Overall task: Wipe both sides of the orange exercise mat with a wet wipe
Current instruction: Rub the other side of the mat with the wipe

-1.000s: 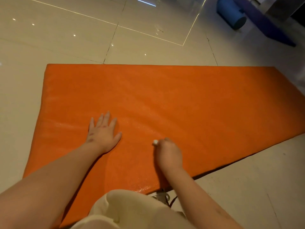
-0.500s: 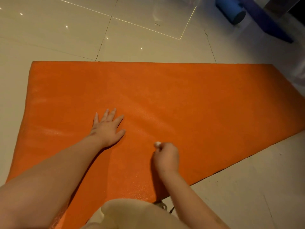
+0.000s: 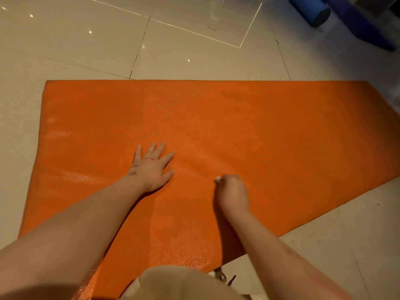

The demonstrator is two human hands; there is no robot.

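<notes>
The orange exercise mat (image 3: 270, 131) lies flat on the tiled floor and fills the middle of the head view. My left hand (image 3: 151, 167) rests flat on it with fingers spread, left of centre. My right hand (image 3: 232, 192) is curled into a fist on the mat and grips a small white wet wipe (image 3: 217, 179); only a bit of the wipe shows at the fingertips. Wet, glistening patches show on the mat around and left of my hands.
A blue foam roller (image 3: 311, 9) and a dark blue mat (image 3: 368, 24) lie at the far right on the pale tiled floor (image 3: 86, 40). My knee in light fabric (image 3: 179, 282) is at the mat's near edge.
My view has shifted slightly. My left hand has slid a little to the right on the mat. My right hand stays near the same spot, still gripping the wipe.
</notes>
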